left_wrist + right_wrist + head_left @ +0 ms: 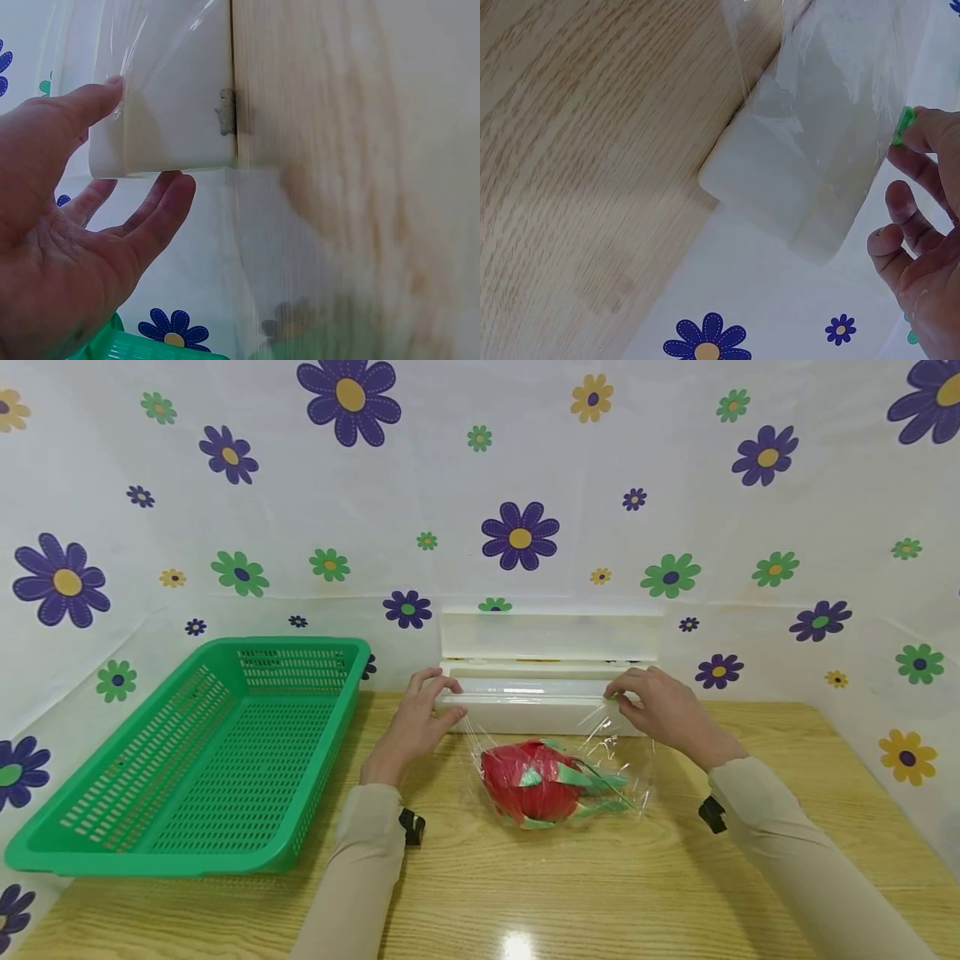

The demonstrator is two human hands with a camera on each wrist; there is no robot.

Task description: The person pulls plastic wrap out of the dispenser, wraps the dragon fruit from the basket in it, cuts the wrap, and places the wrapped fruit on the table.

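Two hands (416,722) (660,706) at film dispenser (543,697), wrapped dragon fruit (536,781) between, green basket (202,760) leftward

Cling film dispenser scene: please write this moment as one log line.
left hand: on dispenser end | right hand: pinches green slider | film: over dragon fruit

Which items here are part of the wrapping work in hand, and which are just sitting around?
In use:
- white plastic cling-film dispenser box, lid open
- clear cling film sheet drawn over the fruit
- red dragon fruit with green scales
- left hand and right hand, one at each end of the box

Lying about:
- green perforated plastic basket
- wooden table
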